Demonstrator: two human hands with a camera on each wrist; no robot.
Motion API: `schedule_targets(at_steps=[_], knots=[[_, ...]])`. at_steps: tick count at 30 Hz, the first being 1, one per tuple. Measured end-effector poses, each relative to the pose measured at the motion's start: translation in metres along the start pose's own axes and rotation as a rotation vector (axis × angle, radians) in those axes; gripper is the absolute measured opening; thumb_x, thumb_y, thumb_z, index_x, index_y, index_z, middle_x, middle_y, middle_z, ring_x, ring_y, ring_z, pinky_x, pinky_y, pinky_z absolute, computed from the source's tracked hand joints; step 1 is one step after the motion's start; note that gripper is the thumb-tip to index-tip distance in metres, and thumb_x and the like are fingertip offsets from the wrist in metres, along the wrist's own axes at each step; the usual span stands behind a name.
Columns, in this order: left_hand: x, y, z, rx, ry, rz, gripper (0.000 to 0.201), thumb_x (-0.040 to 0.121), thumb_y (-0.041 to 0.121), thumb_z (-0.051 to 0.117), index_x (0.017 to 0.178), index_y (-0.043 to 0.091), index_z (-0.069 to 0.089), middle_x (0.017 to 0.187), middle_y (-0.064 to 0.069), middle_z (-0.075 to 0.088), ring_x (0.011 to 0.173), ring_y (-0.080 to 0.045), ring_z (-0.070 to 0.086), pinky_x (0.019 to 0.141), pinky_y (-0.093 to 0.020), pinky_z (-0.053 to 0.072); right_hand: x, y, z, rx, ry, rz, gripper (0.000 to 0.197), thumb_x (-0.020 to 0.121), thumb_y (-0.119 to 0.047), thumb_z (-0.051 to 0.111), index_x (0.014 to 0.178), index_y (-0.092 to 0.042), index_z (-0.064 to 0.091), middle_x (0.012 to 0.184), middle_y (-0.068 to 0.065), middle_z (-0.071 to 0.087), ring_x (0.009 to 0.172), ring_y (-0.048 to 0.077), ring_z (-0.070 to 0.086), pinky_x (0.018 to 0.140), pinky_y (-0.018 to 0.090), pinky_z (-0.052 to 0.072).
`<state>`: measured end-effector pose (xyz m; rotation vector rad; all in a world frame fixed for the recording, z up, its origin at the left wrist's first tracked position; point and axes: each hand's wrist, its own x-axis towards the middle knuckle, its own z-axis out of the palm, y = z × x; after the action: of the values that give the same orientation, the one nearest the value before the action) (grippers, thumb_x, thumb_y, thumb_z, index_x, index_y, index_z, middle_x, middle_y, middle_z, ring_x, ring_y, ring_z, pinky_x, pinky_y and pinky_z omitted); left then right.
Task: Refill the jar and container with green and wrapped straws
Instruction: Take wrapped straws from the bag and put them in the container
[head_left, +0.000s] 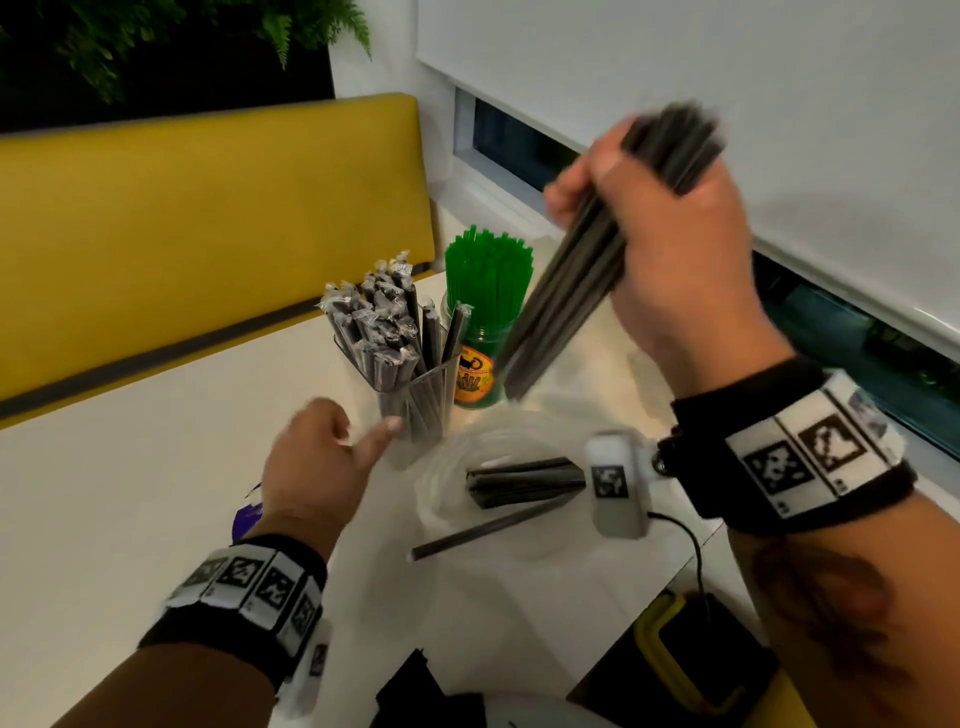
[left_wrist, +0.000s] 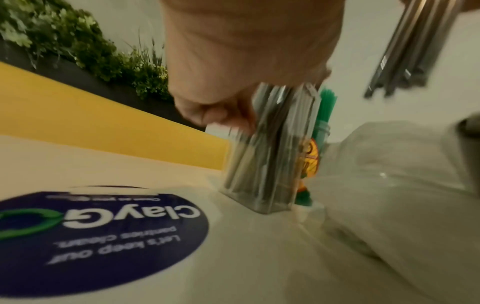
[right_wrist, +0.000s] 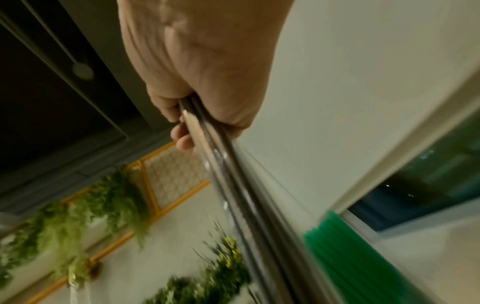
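Observation:
A clear square container (head_left: 410, 400) packed with wrapped black straws (head_left: 374, 317) stands mid-table. Right behind it is a jar (head_left: 480, 374) with a yellow label, full of green straws (head_left: 488, 275). My right hand (head_left: 670, 244) grips a thick bundle of wrapped black straws (head_left: 587, 260), tilted in the air above the jar, lower ends toward the container. My left hand (head_left: 332, 452) hovers left of the container, fingers loosely curled, thumb tip touching its near wall. In the left wrist view the fingers (left_wrist: 207, 113) lie against the container (left_wrist: 270, 156).
A crumpled clear plastic bag (head_left: 452, 457) lies in front of the container with more wrapped straws (head_left: 524, 480) in it and one loose straw (head_left: 488, 530). A yellow bench (head_left: 208, 208) runs behind the table. A round purple sticker (left_wrist: 103, 226) is on the tabletop at left.

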<state>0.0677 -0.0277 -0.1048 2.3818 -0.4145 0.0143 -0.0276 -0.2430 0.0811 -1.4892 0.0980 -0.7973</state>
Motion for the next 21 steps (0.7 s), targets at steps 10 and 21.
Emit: schedule_targets(at_steps=[10, 21], knots=[[0.045, 0.036, 0.013, -0.647, 0.137, 0.126, 0.148, 0.049, 0.043, 0.093, 0.156, 0.015, -0.005, 0.164, -0.01, 0.014, 0.147, -0.005, 0.013, 0.123, -0.027, 0.016, 0.031, 0.017, 0.079, -0.321, -0.031, -0.273, 0.006, 0.092, -0.018, 0.063, 0.092, -0.018, 0.057, 0.088, 0.013, 0.068, 0.083, 0.026, 0.066, 0.077, 0.038, 0.057], [0.051, 0.032, 0.028, -0.474, 0.212, 0.082, 0.143, 0.05, 0.044, 0.094, 0.157, 0.011, 0.003, 0.154, -0.01, 0.035, 0.143, -0.021, 0.031, 0.119, -0.033, 0.027, 0.029, 0.06, 0.104, -0.36, -0.224, -0.002, 0.008, 0.092, -0.025, 0.064, 0.095, -0.019, 0.061, 0.093, 0.012, 0.071, 0.089, 0.026, 0.069, 0.081, 0.039, 0.056]])
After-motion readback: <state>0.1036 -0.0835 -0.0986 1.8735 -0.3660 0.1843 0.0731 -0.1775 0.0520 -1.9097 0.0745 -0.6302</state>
